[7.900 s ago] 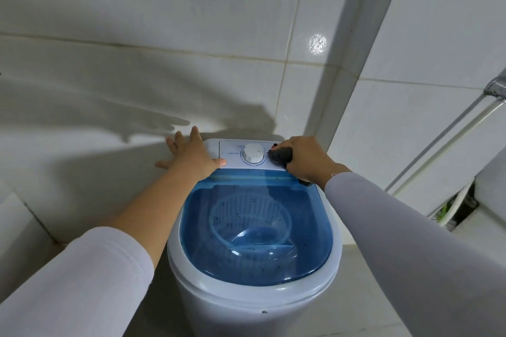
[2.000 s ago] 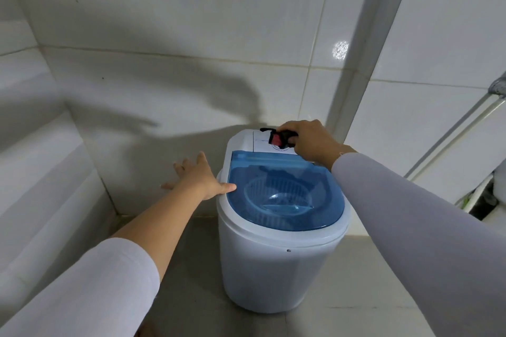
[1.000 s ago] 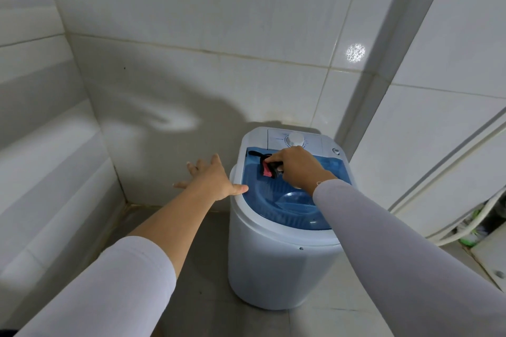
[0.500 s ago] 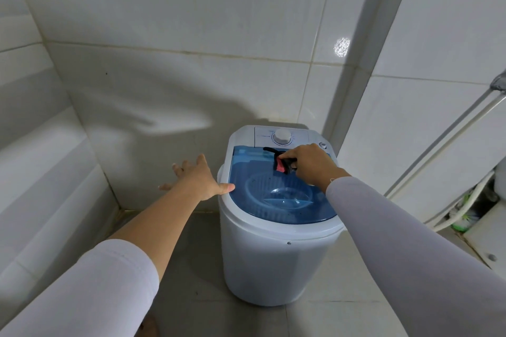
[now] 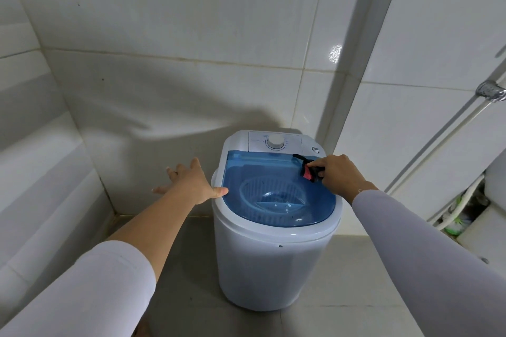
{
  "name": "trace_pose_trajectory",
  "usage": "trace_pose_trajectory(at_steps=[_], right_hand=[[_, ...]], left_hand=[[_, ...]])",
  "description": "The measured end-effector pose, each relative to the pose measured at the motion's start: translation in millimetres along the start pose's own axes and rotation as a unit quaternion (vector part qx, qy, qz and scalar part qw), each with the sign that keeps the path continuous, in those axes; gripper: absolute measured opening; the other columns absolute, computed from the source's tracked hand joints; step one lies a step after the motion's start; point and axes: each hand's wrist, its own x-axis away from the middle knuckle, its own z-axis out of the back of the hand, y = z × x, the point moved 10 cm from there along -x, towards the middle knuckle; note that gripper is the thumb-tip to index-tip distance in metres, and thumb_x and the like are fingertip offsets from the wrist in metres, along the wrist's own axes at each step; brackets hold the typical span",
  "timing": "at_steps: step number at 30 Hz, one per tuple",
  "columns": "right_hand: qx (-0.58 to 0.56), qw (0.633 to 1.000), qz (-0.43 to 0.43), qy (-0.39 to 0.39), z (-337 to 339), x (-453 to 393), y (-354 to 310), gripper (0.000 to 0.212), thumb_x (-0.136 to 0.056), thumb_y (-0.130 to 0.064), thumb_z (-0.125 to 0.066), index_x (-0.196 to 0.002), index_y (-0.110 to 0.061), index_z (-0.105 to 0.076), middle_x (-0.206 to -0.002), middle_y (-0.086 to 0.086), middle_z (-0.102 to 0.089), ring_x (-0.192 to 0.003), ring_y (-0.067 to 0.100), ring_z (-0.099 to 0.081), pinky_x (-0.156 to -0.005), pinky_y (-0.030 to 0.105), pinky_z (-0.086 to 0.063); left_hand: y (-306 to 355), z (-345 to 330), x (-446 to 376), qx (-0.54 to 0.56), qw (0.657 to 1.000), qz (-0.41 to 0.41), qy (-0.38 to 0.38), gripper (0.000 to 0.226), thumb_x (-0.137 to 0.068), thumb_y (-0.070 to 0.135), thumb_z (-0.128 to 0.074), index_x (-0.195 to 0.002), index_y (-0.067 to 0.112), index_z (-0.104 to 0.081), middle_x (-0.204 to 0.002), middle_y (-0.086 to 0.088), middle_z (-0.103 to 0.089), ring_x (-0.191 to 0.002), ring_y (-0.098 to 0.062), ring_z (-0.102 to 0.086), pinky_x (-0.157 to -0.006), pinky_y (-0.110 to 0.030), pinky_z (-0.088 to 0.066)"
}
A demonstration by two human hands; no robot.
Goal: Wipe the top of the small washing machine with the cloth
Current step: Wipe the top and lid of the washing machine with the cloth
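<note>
A small white washing machine (image 5: 262,265) stands on the floor against the tiled wall. Its clear blue lid (image 5: 273,194) is closed, and a white dial (image 5: 276,141) sits on the panel behind it. My right hand (image 5: 338,175) grips a small black and red cloth (image 5: 308,169) and presses it on the lid's far right corner. My left hand (image 5: 191,183) rests open against the machine's left rim, its thumb touching the edge and its fingers spread out to the left.
White tiled walls close in behind and on the left. A wall corner column (image 5: 356,68) rises just right of the machine. A metal pipe and hose (image 5: 449,139) run down the right wall to clutter (image 5: 462,208) on the floor.
My right hand has slid the cloth from the middle back of the lid to its far right corner. The left hand stays against the left rim.
</note>
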Motion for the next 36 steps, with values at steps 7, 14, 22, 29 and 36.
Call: trace_pose_trajectory(at_steps=[7, 14, 22, 29, 36], right_hand=[[-0.035, 0.999, -0.021, 0.007, 31, -4, -13, 0.034, -0.091, -0.006, -0.050, -0.119, -0.019, -0.063, -0.116, 0.011, -0.066, -0.104, 0.028, -0.059, -0.093, 0.032, -0.046], [-0.077, 0.991, 0.112, -0.008, 25, -22, -127, 0.047, -0.084, 0.002, -0.047, -0.122, -0.023, -0.059, -0.118, 0.004, -0.065, -0.109, 0.026, -0.058, -0.089, 0.032, -0.048], [-0.001, 0.984, 0.171, -0.056, -24, -16, -173, 0.048, -0.090, -0.001, -0.044, -0.128, -0.029, -0.054, -0.124, 0.008, -0.062, -0.110, 0.028, -0.057, -0.092, 0.038, -0.051], [-0.023, 0.985, 0.162, -0.049, -27, -12, -158, 0.054, -0.087, 0.003, -0.046, -0.128, -0.031, -0.055, -0.132, 0.002, -0.059, -0.115, 0.026, -0.056, -0.094, 0.039, -0.051], [-0.023, 0.988, 0.148, -0.035, -22, -9, -137, 0.056, -0.084, 0.007, -0.047, -0.125, -0.030, -0.058, -0.129, 0.001, -0.062, -0.111, 0.026, -0.059, -0.091, 0.039, -0.053]], left_hand=[[8, 12, 22, 0.006, 1.000, -0.003, 0.020, 0.119, -0.069, 0.067, -0.068, -0.153, 0.021, 0.002, -0.161, -0.012, -0.005, -0.149, -0.035, 0.000, -0.111, -0.067, -0.019], [11, -3, 14, 0.015, 0.999, -0.028, -0.017, 0.134, -0.057, 0.068, -0.075, -0.153, 0.018, 0.005, -0.160, -0.016, -0.006, -0.148, -0.037, 0.001, -0.116, -0.061, -0.014], [6, -2, 35, 0.053, 0.997, -0.013, -0.049, 0.127, -0.066, 0.064, -0.073, -0.153, 0.023, 0.010, -0.162, -0.010, 0.005, -0.149, -0.033, 0.012, -0.111, -0.070, -0.012], [8, -2, 36, 0.034, 0.998, -0.010, -0.059, 0.126, -0.067, 0.066, -0.071, -0.152, 0.024, 0.012, -0.162, -0.009, 0.008, -0.149, -0.033, 0.012, -0.110, -0.070, -0.013], [8, 2, 42, 0.025, 0.998, -0.013, -0.048, 0.123, -0.069, 0.064, -0.070, -0.153, 0.022, 0.010, -0.162, -0.011, 0.006, -0.149, -0.035, 0.010, -0.110, -0.071, -0.013]])
